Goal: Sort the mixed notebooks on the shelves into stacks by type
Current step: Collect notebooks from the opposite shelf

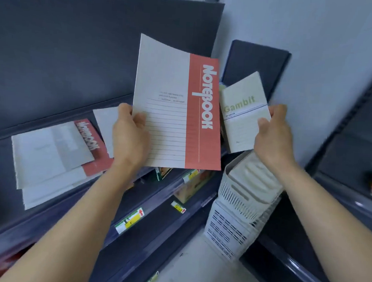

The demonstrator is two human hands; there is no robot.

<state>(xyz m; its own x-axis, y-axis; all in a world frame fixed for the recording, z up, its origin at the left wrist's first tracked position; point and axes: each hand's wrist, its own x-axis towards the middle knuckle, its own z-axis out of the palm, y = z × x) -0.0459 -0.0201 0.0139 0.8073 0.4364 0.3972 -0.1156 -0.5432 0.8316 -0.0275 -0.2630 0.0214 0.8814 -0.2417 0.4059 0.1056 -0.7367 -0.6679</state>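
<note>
My left hand holds up a large white notebook with a red band reading "NOTEBOOK", gripping its lower left edge. My right hand grips the right edge of a smaller cream notebook marked "Gambit", held upright just right of the large one. On the dark shelf to the left lies a loose stack of the same red-and-white notebooks, fanned and partly overlapping. Another white sheet or cover shows behind my left hand.
White slatted plastic baskets are stacked below my right hand at the shelf corner. Lower shelves carry price labels and boxed goods. A second dark shelf unit stands at the right, with a pale wall behind.
</note>
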